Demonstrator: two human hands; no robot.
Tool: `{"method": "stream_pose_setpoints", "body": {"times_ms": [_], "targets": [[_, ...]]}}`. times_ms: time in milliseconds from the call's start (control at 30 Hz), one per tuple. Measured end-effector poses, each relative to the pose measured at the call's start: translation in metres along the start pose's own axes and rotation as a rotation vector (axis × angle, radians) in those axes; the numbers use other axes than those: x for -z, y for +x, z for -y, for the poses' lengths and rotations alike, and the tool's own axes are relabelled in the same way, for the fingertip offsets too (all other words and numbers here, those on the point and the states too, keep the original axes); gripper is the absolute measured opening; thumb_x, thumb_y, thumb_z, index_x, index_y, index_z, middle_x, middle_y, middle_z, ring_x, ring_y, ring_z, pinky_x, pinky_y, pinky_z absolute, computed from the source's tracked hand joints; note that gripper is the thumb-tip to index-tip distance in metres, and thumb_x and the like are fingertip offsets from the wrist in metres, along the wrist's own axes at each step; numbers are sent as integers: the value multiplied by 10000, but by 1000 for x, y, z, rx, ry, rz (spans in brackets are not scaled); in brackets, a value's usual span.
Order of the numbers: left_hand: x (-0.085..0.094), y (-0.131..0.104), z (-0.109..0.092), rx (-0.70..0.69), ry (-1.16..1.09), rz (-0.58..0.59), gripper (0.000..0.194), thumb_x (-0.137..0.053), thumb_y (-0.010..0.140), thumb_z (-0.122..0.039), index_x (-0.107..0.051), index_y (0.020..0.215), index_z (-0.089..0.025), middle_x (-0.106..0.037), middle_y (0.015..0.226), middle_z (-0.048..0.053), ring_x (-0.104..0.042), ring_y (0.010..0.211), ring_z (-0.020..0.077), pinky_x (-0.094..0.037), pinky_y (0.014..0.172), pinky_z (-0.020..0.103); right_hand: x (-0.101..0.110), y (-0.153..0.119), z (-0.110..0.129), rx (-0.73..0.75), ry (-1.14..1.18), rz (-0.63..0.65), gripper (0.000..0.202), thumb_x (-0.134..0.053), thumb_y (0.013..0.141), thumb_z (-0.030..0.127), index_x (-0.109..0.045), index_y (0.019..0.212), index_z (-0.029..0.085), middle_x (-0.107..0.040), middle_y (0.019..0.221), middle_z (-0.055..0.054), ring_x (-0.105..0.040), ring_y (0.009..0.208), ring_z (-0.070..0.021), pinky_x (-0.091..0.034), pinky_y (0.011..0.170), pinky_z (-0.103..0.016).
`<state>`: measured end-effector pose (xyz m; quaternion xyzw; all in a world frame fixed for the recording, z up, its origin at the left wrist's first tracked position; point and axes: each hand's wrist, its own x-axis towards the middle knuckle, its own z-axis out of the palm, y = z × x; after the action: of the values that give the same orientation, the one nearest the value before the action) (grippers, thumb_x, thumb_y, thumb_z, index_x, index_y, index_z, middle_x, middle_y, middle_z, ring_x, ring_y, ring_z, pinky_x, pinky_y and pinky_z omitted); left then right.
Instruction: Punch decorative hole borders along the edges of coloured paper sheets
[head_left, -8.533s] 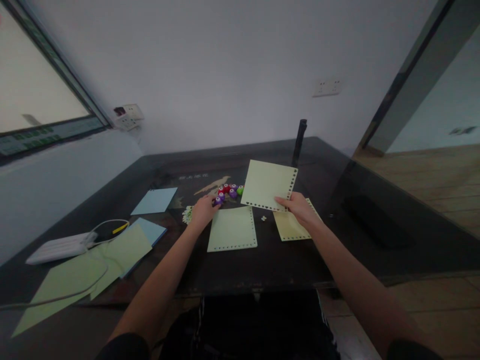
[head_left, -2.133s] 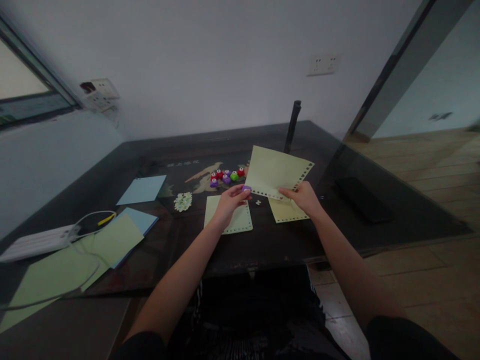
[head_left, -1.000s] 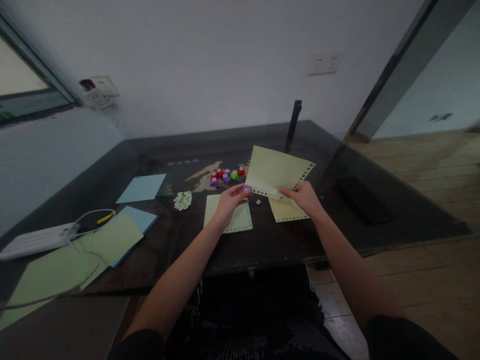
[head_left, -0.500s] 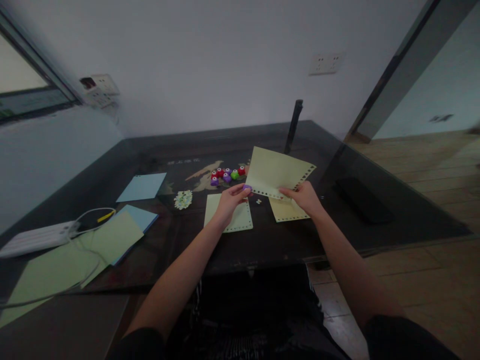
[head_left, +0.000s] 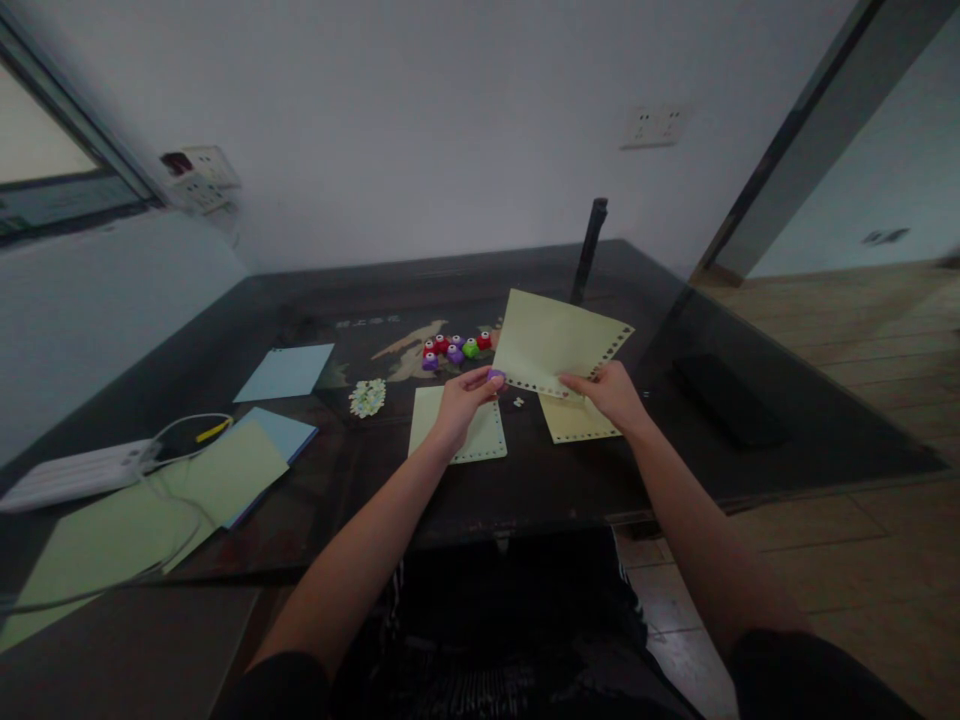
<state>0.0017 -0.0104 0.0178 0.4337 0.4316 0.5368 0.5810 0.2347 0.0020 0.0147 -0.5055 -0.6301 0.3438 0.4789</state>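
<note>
While the right hand (head_left: 609, 396) grips a pale green hole-edged sheet (head_left: 559, 342) above the dark table (head_left: 555, 490), the left (head_left: 456, 408) is pinching a little purple punch (head_left: 496, 376) right at its near-left corner, other colorful punches (head_left: 455, 350) bunched just beyond.

Dim grey light, paler window (head_left: 41, 132) at ten o'clock, faint sheen on dark counter (head_left: 540, 495), edges stretched, fine detail soft
</note>
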Motion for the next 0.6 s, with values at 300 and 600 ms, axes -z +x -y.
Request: {"method": "stream_pose_setpoints", "body": {"times_ms": [300, 600], "targets": [[-7, -2, 6, -30, -66, 31, 370, -783, 622, -262, -686, 950, -119, -718, 886, 80, -656, 742, 152, -486, 864, 374, 4, 0, 3, -17, 9, -44, 315, -725, 629, 344, -724, 862, 132, -727, 929, -118, -680, 869, -273, -516, 842, -444], [-16, -3, 13, -61, -49, 100, 337, -761, 652, -277, -702, 947, -125, -721, 893, 85, -652, 773, 160, -480, 864, 364, 20, -12, -7, -91, 47, -63, 332, -751, 608, 336, -723, 873, 137, -731, 924, -104, -683, 866, -280, -516, 834, -449]]}}
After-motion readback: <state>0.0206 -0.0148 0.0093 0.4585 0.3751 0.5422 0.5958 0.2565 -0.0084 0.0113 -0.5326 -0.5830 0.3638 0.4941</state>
